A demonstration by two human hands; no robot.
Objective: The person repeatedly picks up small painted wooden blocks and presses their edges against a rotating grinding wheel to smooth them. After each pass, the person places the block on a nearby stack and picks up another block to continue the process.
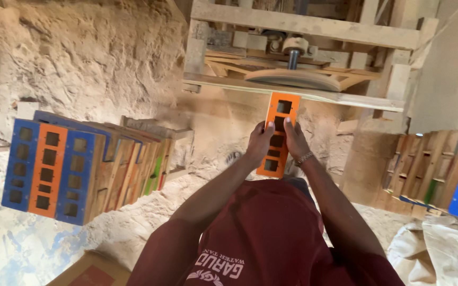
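Note:
I hold an orange wooden board (281, 108) with several square cut-outs, upright and lengthwise in front of me. My left hand (259, 143) grips its left edge and my right hand (295, 140) grips its right edge, thumbs on the face. The board's far end reaches the edge of a wooden machine table (292, 91) that carries a metal spindle (293, 57). My maroon shirt fills the lower middle of the view.
A stack of blue and orange cut-out boards (46, 164) stands on edge at the left. More unpainted and blue boards (441, 169) lean at the right. Sawdust covers the ground (107, 53). A white sack (446, 249) lies at the lower right.

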